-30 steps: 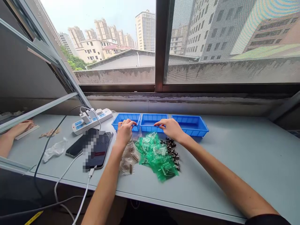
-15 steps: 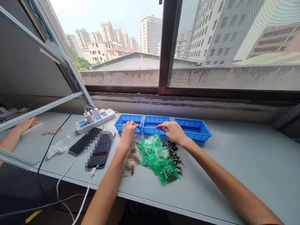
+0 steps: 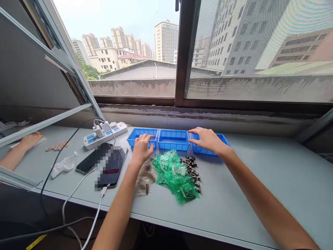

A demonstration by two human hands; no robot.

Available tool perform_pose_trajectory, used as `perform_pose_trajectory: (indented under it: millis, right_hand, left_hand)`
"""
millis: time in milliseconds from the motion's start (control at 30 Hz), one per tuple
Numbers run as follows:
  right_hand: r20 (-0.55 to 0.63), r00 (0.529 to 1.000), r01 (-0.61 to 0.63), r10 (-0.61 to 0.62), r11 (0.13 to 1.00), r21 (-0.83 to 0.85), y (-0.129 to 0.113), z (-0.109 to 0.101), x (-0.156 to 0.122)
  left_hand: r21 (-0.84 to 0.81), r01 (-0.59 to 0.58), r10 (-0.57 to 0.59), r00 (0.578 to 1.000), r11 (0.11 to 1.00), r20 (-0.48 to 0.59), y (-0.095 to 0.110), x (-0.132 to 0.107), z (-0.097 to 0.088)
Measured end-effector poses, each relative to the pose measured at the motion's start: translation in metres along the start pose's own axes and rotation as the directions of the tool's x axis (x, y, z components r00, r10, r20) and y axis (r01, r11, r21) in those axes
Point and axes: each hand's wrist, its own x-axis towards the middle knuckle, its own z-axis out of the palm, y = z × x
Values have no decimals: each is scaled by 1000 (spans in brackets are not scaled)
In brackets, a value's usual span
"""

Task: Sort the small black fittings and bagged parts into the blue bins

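Three blue plastic trays stand in a row at the back of the table: a left tray [image 3: 132,141], a middle tray [image 3: 173,145] and a right tray [image 3: 203,150]. My left hand [image 3: 142,147] is over the front of the left tray, thumb and fingers apart, holding nothing I can see. At the join between the middle and right trays is my right hand [image 3: 206,139], its thumb and fingers spread around the trays' ends; whether it touches them I cannot tell. My right hand and wrist hide part of the right tray.
Green plastic packets [image 3: 174,173] of metal pins lie before the trays, with dark-headed screws [image 3: 194,170] to their right and clear bags [image 3: 144,180] to their left. Further left are a tablet [image 3: 117,166], a phone [image 3: 88,161], a power strip [image 3: 118,129] and another person's hand [image 3: 31,140].
My right hand has moved right, from the middle tray to its join with the right tray, and its fingers have spread. The right tray's far end sits slightly further left. My left thumb has parted from the fingers.
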Motion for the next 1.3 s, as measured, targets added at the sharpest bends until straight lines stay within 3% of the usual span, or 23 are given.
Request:
perform_pose_trajectory:
  millis: [67,133,300,400,667,900,1300]
  right_hand:
    - [70,997,-7,12,998,-59,20,-1,-9]
    - [82,995,63,-57,995,-77,35,7,-21]
    - [-75,989,126,-130,991,-50,45,39,-49]
    - [-172,978,118,-121,993,-32,41,51,-56]
    - [-344,930,151,-132,988,31,41,47,-61]
    - [-387,921,101,-36,984,148,43,55,-63]
    - [-408,911,121,-56,983,136,45,60,-60]
  left_hand:
    - [-46,-37,35,998,998,-42,3,0,-1]
    - [-83,-104,100,994,991,-53,8,-1,-1]
    - [-137,-325,334,941,936,48,26,-7,9]
    - [-171,-377,399,909,911,123,33,-11,17]
    - [-248,-391,429,895,886,121,32,-10,21]
    - [-253,-391,428,897,885,113,33,-10,21]
    - [-341,-333,392,912,879,118,37,-9,20]
